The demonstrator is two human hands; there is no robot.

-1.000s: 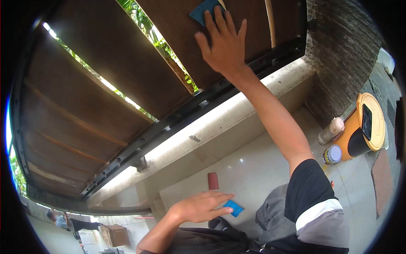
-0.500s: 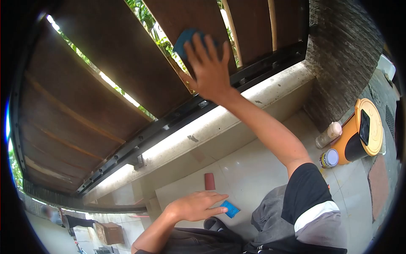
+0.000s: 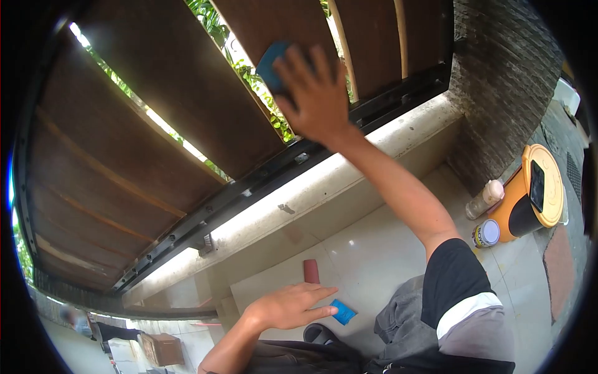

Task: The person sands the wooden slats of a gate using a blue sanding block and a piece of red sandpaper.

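Note:
My right hand (image 3: 317, 100) is raised against the slatted gate and presses a flat blue sheet (image 3: 272, 65), which looks like sandpaper or a cloth, onto a dark brown wooden slat (image 3: 268, 22). Its fingers are spread over the sheet and slightly blurred. My left hand (image 3: 289, 305) hovers low above my lap, fingers stretched out, holding nothing. Just past its fingertips in the view lies a small blue piece (image 3: 343, 312) on the tiles. A reddish roll or cylinder (image 3: 311, 270) lies a little farther off.
A black metal rail (image 3: 268, 173) runs under the slats, above a pale ledge (image 3: 299, 202). At the right are a yellow-orange bucket (image 3: 514, 212) with a phone (image 3: 537, 187) on its lid, a paint can (image 3: 486, 233) and a clear bottle (image 3: 483, 201). A brown box (image 3: 162, 348) sits lower left.
My right hand has shifted slightly right and down on the slat, with the blue sheet still under its fingers. My left hand stays almost in place; the view has shifted a little.

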